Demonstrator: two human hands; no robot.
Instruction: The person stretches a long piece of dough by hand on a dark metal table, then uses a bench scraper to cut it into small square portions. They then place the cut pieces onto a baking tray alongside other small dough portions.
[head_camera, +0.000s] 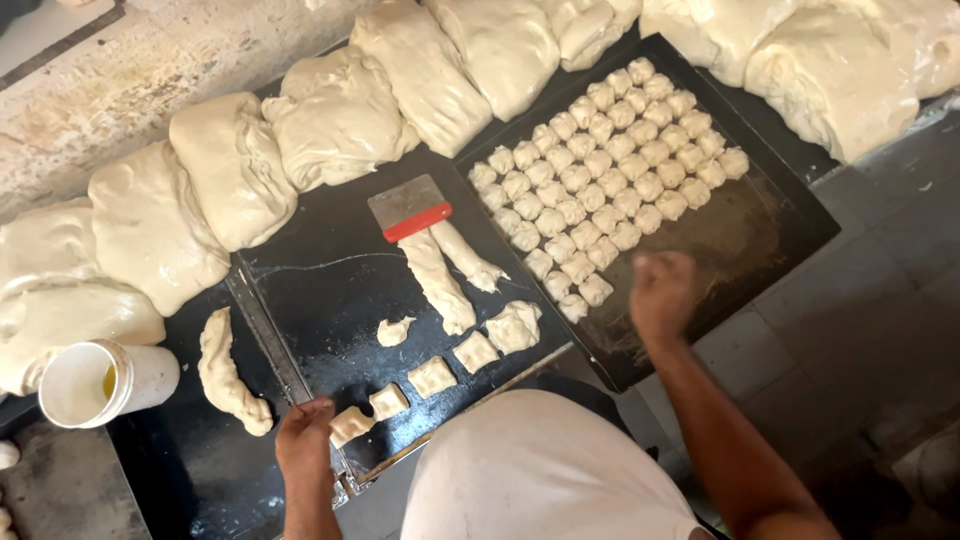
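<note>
My left hand (303, 436) rests at the near edge of a black work surface (330, 290), its fingers touching a small cut square of dough (350, 424). More cut squares (432, 376) lie in a row beside it. My right hand (661, 293) hovers blurred over the near corner of a dark baking tray (760, 225), fingers curled; whether it holds a piece is unclear. Several small dough pieces (610, 160) fill the tray in rows. Two dough strips (437, 280) lie below a metal scraper with a red handle (408, 208).
Large folded slabs of dough (235, 165) line the far side from left to right. A white cup holding yellow liquid (105, 382) lies at the left, with a twisted dough strip (225, 375) next to it. Grey floor tiles (880, 300) show at the right.
</note>
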